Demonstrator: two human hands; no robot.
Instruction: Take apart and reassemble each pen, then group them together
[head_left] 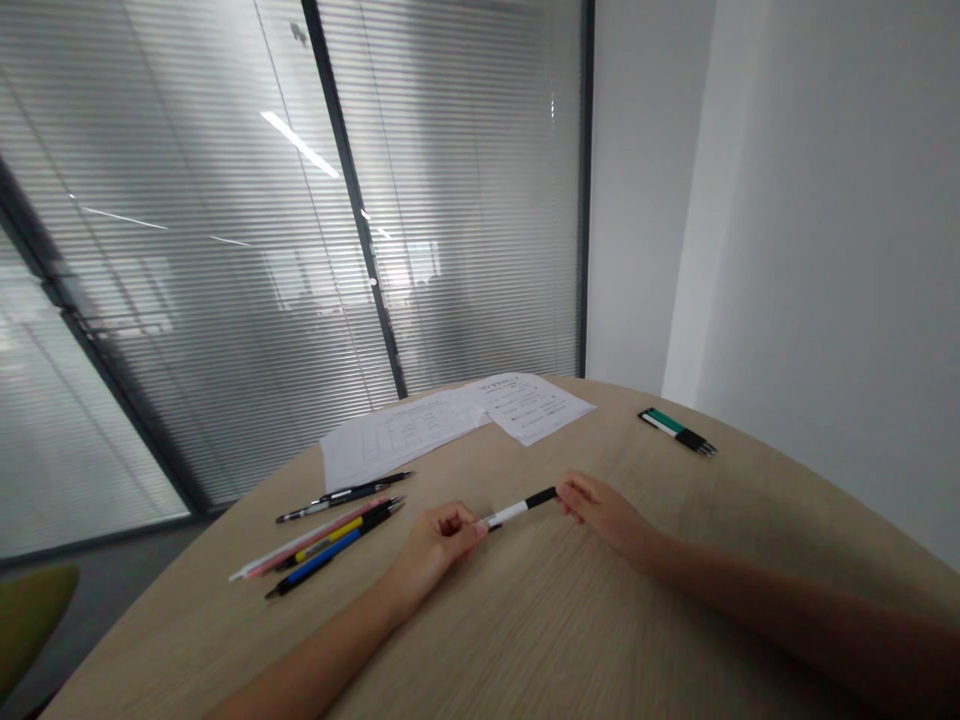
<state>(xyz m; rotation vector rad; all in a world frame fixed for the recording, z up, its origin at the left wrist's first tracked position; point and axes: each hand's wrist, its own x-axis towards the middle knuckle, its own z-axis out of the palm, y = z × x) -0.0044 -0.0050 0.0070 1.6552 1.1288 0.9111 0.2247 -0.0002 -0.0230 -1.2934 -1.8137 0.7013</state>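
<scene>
Between my two hands a white pen with a black section (512, 514) is held at a slant, just above the table or resting on it; I cannot tell which. My left hand (439, 545) pinches its left end between thumb and fingers. At the black end, my right hand (596, 505) has its fingertips closed on the pen. Left of my left hand lie several pens, among them a blue pen (322, 561), a yellow pen (327, 541) and a pink one (315, 541). Farther back are black pens (345, 497). The fingers hide both tips of the held pen.
Printed paper sheets (409, 432) lie at the far side of the round wooden table (540, 630). A small group of green, white and black pens (677, 432) rests at the back right. Beyond stand a blinds-covered glass partition (480, 200) and a white wall. A yellow-green chair (34, 620) is at lower left.
</scene>
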